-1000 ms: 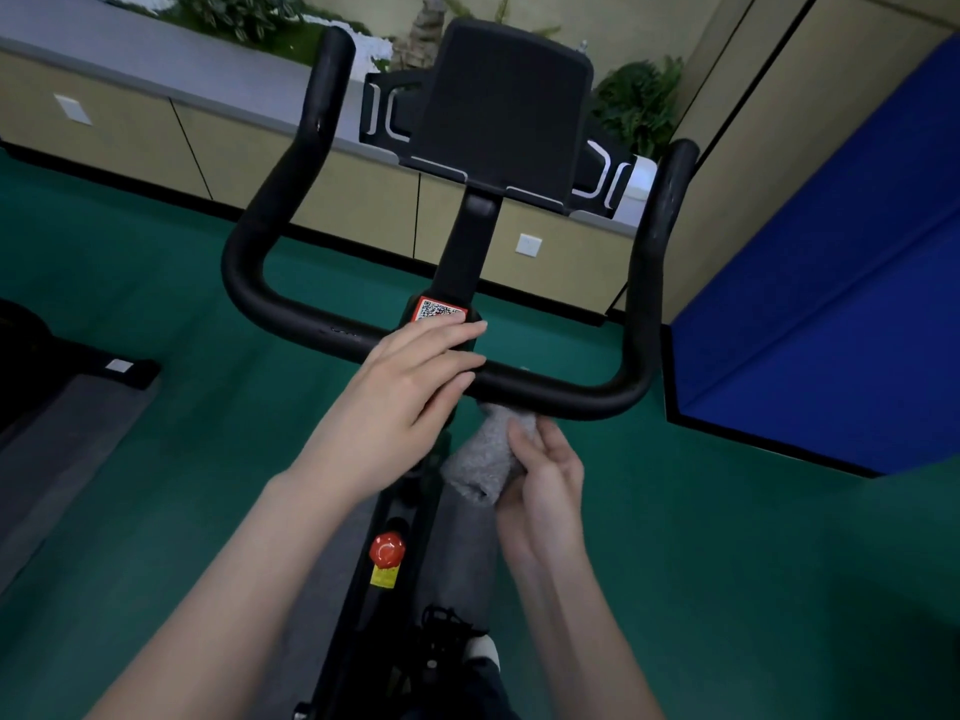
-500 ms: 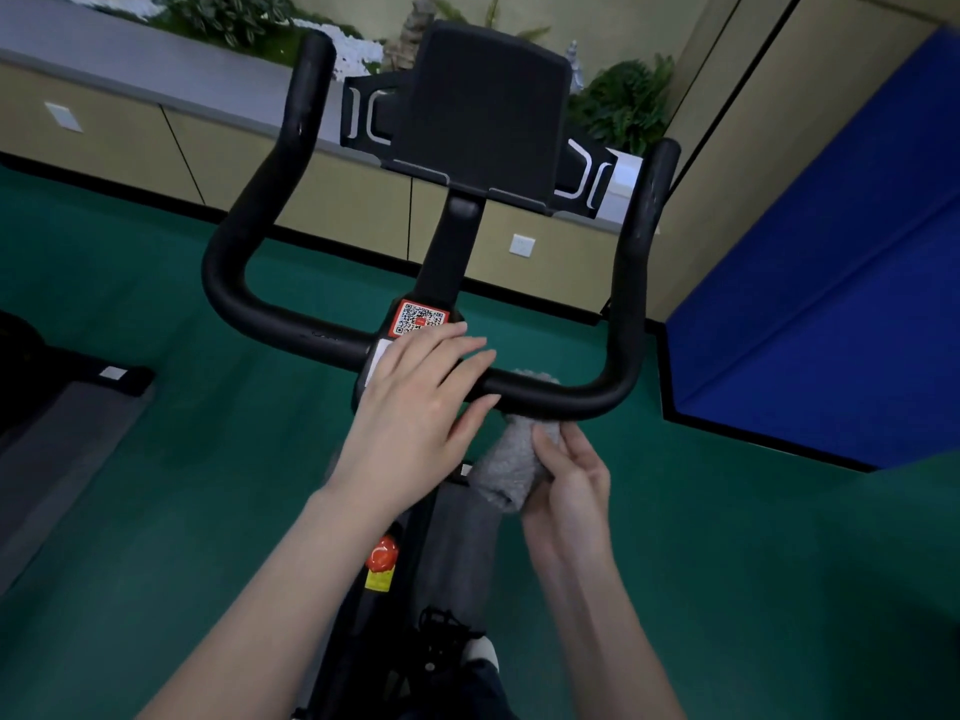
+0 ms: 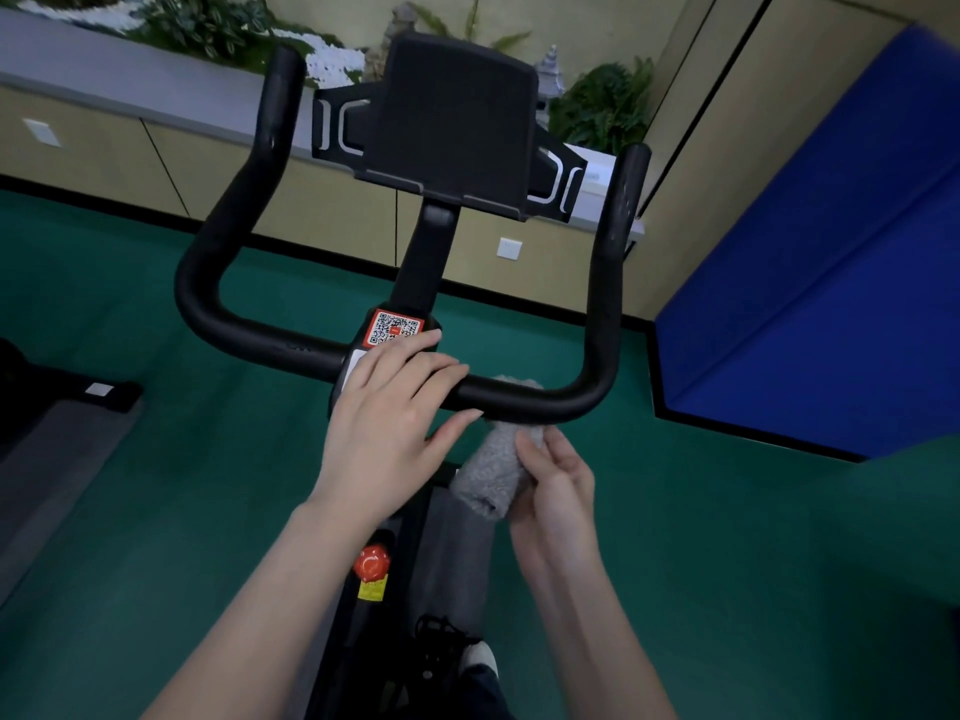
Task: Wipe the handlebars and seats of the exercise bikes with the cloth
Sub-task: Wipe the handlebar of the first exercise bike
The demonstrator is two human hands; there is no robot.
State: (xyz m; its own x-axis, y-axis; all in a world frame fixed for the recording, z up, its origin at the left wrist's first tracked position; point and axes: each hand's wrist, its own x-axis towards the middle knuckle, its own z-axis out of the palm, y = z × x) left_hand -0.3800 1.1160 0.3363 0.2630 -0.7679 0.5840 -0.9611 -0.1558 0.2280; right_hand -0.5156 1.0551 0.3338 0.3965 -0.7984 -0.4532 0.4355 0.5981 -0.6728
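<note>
The black U-shaped handlebar [image 3: 249, 335] of an exercise bike fills the middle of the view, with a dark tablet holder [image 3: 449, 122] on its stem. My left hand [image 3: 389, 423] rests flat on the centre of the crossbar, fingers straight, just below a red QR sticker [image 3: 393, 327]. My right hand [image 3: 556, 485] grips a grey fluffy cloth [image 3: 493, 470] under the right part of the crossbar; the cloth wraps up behind the bar, and a bit of it shows above. The seat is out of view.
A red knob [image 3: 371, 563] sits on the bike frame below my hands. Green floor lies all round. A blue padded mat [image 3: 831, 304] leans at the right. Beige cabinets with plants [image 3: 602, 106] run along the back. Part of another machine [image 3: 52, 402] stands at the left.
My right hand has slid the cloth a little further right along the crossbar. My left hand stayed on the centre of the bar. The view tilted slightly down.
</note>
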